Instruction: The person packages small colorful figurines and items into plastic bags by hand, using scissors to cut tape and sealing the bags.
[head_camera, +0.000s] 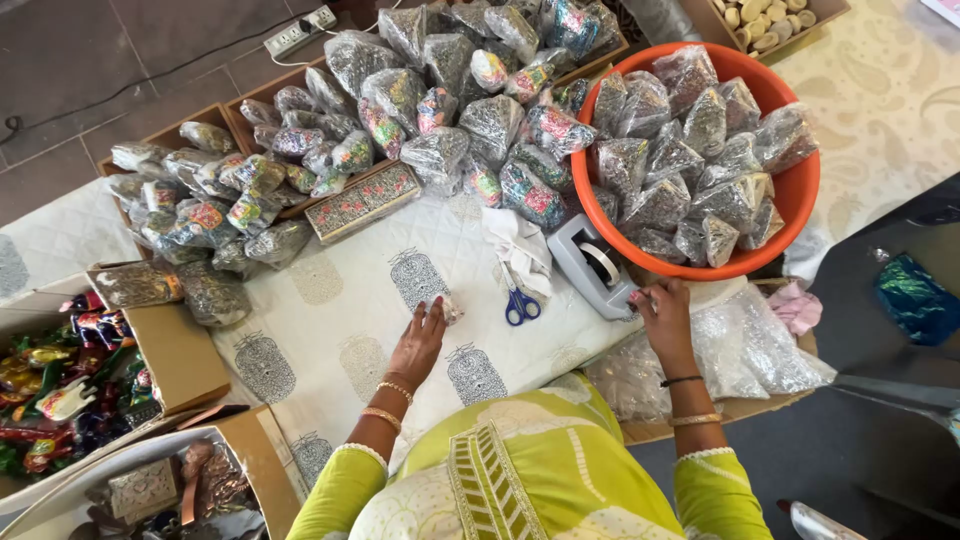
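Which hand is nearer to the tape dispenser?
Right. The right hand is at the tape dispenser, its fingers by the front end. The left hand lies apart on the cloth, beyond the scissors.

Orange tub (800, 190) w/ silver-foil packets (690, 150). White quilted cloth (340, 310), grey block-print motifs. Blue-handled scissors (520, 303). Grey tape dispenser (590, 262). Multicolour foil packets (250, 190) in brown boxes. Sleeves (350, 490) lime green, white trim. Gold bangles on left hand (420, 340).
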